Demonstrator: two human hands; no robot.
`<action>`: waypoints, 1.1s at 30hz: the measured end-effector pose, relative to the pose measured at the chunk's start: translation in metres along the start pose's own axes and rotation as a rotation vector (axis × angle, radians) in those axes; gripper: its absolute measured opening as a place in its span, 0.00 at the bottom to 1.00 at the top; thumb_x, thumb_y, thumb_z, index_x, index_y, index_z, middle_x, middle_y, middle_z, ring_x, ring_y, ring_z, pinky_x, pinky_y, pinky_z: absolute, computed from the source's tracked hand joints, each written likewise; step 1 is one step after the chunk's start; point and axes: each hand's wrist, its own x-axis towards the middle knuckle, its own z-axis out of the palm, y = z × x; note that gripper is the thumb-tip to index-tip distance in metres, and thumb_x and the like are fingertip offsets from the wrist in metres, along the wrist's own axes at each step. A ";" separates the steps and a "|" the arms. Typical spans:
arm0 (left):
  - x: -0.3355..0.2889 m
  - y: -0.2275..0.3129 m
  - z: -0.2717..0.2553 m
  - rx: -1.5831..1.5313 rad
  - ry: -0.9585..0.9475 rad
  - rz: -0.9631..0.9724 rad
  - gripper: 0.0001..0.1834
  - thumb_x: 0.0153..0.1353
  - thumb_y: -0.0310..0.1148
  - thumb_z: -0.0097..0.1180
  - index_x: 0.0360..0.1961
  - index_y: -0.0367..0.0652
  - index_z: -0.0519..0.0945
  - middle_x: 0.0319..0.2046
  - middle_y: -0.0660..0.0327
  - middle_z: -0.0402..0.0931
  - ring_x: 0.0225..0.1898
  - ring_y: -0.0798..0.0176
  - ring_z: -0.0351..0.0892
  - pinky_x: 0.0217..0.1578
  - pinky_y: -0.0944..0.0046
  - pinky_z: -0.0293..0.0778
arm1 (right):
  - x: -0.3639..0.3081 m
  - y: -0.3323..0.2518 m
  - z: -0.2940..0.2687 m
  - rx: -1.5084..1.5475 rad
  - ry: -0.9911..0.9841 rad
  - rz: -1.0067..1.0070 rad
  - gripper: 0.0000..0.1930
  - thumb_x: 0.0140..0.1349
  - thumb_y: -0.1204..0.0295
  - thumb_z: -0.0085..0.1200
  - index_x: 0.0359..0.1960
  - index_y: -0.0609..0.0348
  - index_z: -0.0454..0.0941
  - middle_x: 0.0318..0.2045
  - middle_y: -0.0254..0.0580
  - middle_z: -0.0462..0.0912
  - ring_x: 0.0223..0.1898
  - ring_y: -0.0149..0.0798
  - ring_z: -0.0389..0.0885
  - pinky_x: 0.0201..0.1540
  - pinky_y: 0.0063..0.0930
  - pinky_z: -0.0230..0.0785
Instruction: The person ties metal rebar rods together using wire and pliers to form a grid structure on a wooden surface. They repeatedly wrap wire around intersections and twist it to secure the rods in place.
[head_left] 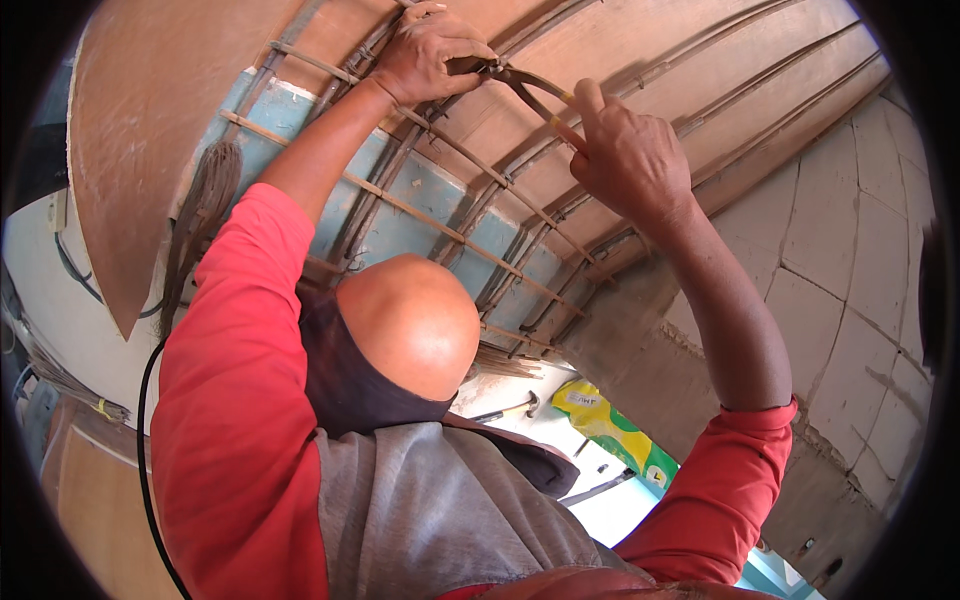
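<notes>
My right hand (635, 155) is closed round the handles of pincers (535, 80), whose jaws meet a crossing of steel rods at the top of the view. Close beside the jaws, my left hand (425, 55) has its fingers curled round a steel rod of the grid; what else its fingertips may pinch is hidden. The rods form a grid of rebar (455, 237) over wooden boards and light blue sheets. Any wire at the jaws is too small to make out.
A bundle of thin wire (205, 190) hangs at the left, beside a curved plywood panel (125, 150). Below the grid lie a hammer (528, 405) and a yellow and green bag (605, 420). Pale wall blocks (830, 220) stand at the right. A bent bare knee (410, 325) rises mid-view.
</notes>
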 end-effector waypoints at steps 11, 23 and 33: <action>-0.005 -0.008 0.005 -0.011 0.008 0.002 0.18 0.50 0.42 0.74 0.44 0.63 0.89 0.45 0.71 0.86 0.52 0.66 0.82 0.66 0.54 0.59 | 0.000 0.013 0.016 0.270 -0.079 -0.197 0.22 0.78 0.62 0.42 0.34 0.71 0.78 0.27 0.63 0.82 0.32 0.60 0.85 0.37 0.54 0.77; -0.003 -0.005 0.003 -0.020 -0.106 -0.098 0.38 0.50 0.46 0.73 0.65 0.67 0.76 0.49 0.71 0.84 0.55 0.61 0.80 0.69 0.51 0.57 | -0.022 -0.003 0.118 0.525 0.194 0.145 0.22 0.77 0.55 0.44 0.39 0.66 0.76 0.28 0.64 0.84 0.33 0.67 0.84 0.37 0.59 0.76; -0.009 0.085 -0.019 -0.208 -0.034 0.192 0.33 0.55 0.40 0.69 0.63 0.46 0.75 0.46 0.59 0.84 0.57 0.49 0.79 0.70 0.48 0.63 | -0.030 -0.068 0.077 2.026 -0.320 0.448 0.25 0.78 0.45 0.39 0.40 0.55 0.74 0.23 0.33 0.79 0.27 0.29 0.84 0.23 0.25 0.74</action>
